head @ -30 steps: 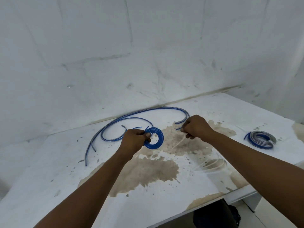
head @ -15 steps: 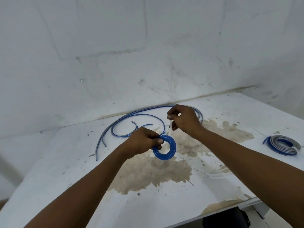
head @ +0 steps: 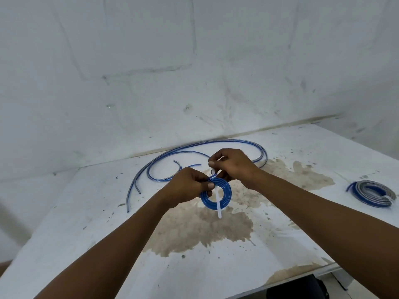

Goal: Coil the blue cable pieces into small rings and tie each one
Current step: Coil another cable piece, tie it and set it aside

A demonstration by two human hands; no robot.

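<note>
Spreading across the lower part of the head view, the white table (head: 302, 147) is marked by a wide brown stain (head: 205, 231) near its middle and meets a white wall (head: 194, 61) along its far edge. Loose blue cable pieces (head: 164, 154) lie in long curves toward the far edge, left of centre, their ends trailing toward the table's left side. A tied coil (head: 372, 193) of blue and grey cable rests near the right edge, well apart from everything else. At the near edge a dark object (head: 298, 288) shows below the tabletop; what it is cannot be told.

Both forearms reach in from the near side and meet over the stain. The left hand (head: 185, 188) grips the small blue ring (head: 216, 194) at its left side, thumb curled over the windings, holding it above the table. The right hand (head: 233, 167), just beyond the ring, pinches the upper end of a thin white tie (head: 217, 199) between thumb and fingers. The tie runs down across the ring's opening and its free end pokes out past the ring's near rim.
</note>
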